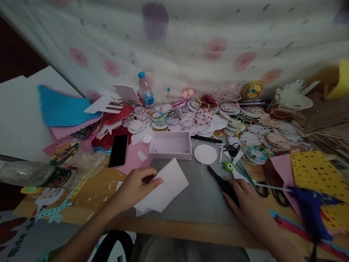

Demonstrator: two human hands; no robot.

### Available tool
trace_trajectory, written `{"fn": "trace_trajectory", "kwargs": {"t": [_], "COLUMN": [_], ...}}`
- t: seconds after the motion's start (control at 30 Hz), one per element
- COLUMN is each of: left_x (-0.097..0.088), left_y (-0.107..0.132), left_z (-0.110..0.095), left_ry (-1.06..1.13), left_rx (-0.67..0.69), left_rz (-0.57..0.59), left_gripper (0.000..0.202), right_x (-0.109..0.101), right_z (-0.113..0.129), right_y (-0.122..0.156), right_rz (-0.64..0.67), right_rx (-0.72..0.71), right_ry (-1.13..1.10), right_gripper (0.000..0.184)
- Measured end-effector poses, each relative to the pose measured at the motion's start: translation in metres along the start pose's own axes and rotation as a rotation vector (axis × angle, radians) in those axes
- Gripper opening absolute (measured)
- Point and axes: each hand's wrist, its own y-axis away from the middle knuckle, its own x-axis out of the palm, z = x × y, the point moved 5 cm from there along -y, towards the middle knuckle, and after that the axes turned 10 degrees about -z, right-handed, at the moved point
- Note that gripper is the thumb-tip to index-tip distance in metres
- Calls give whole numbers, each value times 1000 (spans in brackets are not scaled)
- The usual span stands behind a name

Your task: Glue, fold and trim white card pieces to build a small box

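My left hand (141, 185) pinches a folded piece of white card (171, 182) between thumb and fingers, above the grey cutting mat (201, 203). In my right hand (245, 200) is a black utility knife (222, 182), lying low over the mat with its tip pointing away and to the left. Beyond the card stands an open white box (170, 145), its inside pale pink. Just right of the box lies a white paper disc (205, 154), close to the knife's tip.
Behind are many decorated paper discs (203, 118) and a water bottle (145, 91). At left lie a phone (118, 150) and a large plastic bottle (35, 174). On the right are scissors (280, 196), a blue glue gun (308, 203) and yellow dotted sheets (319, 174).
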Motion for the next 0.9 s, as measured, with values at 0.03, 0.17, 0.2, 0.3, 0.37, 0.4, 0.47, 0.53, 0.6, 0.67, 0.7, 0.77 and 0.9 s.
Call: {"fn": "trace_trajectory", "kwargs": {"t": [0.03,0.17,0.2,0.3,0.37,0.4,0.47,0.53,0.6,0.67,0.7,0.77,0.9], "left_x": [-7,-11,-7,8,13,14,15,17,19,20,20,19,15], "left_y": [-4,-16,-19,-25,-28,-30,-33,-35,-38,-41,-42,-44,-43], "left_z": [-11,-49,-55,-63,-62,-61,-59,-57,-59,-62,-64,-68,-71], "left_ry": [-103,-386,-421,-493,-523,-529,-526,-519,-523,-541,-552,-577,-625], "left_rx": [79,345,394,468,466,455,424,388,372,374,380,394,404], "left_rz": [2,6,19,74,91,93,105,131,149,148,144,143,181], "left_gripper": [27,23,22,21,22,23,24,26,30,32,33,32,29], "right_x": [1,-8,-12,-20,-23,-24,-25,-25,-23,-22,-20,-18,-9], "right_z": [1,6,8,16,22,26,32,38,43,48,50,54,65], "right_y": [0,4,4,6,5,3,0,-4,-6,-6,-5,0,13], "right_rz": [3,-49,-63,-81,-74,-71,-61,-43,-11,31,51,83,128], "right_rx": [11,133,176,311,384,409,452,486,502,501,499,494,497], "right_ry": [-21,-190,-236,-364,-440,-481,-581,-675,-729,-729,-716,-668,-571], "right_gripper": [28,29,31,34,35,35,33,31,30,30,30,29,31]}}
